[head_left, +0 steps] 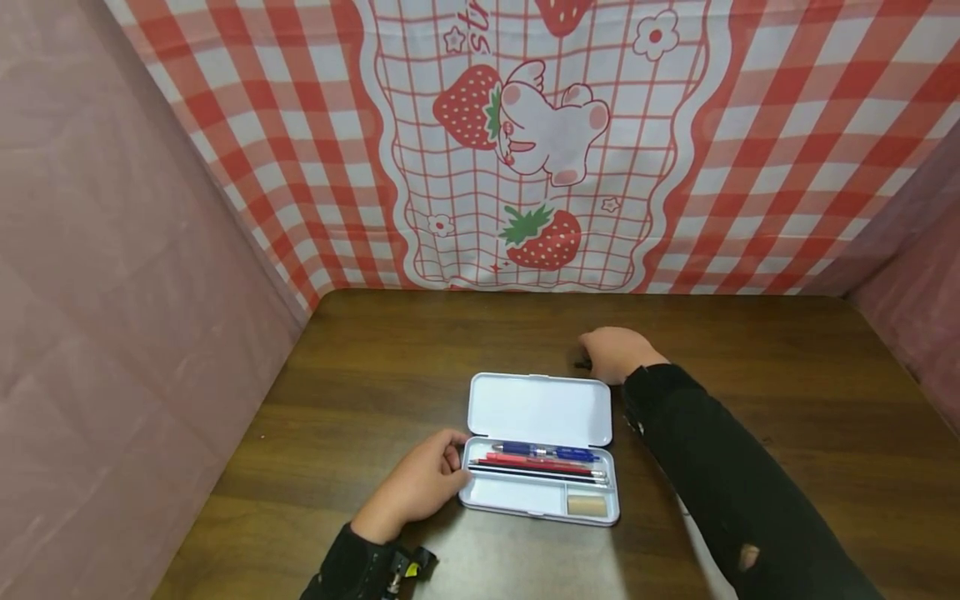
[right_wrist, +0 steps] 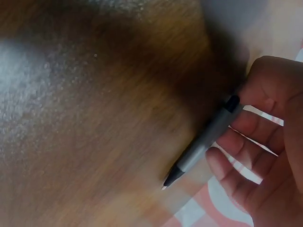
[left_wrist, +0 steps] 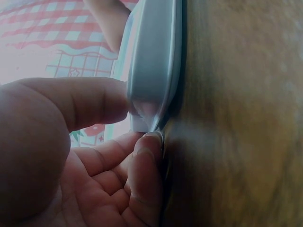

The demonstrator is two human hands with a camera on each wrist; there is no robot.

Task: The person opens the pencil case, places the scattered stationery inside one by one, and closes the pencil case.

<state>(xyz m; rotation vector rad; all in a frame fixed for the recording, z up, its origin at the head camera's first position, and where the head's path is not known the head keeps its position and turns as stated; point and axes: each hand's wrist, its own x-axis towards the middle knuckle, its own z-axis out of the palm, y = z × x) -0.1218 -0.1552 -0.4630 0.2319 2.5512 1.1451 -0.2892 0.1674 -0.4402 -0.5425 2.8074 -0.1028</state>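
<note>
A white pencil case lies with its lid folded back. Blue pens, a red pen and dark pencils fill its upper compartment; a tan eraser sits in the lower right one. My left hand holds the case's left end, thumb on the near side and fingertips at the edge, as the left wrist view also shows. Beyond the lid's right corner, my right hand pinches a grey pen with black ends, close to the tabletop.
The brown wooden table meets a red-and-white checked cloth with strawberry prints at its back edge. Pink cloth hangs at the left side, and more at the right. A white strip shows under the right sleeve.
</note>
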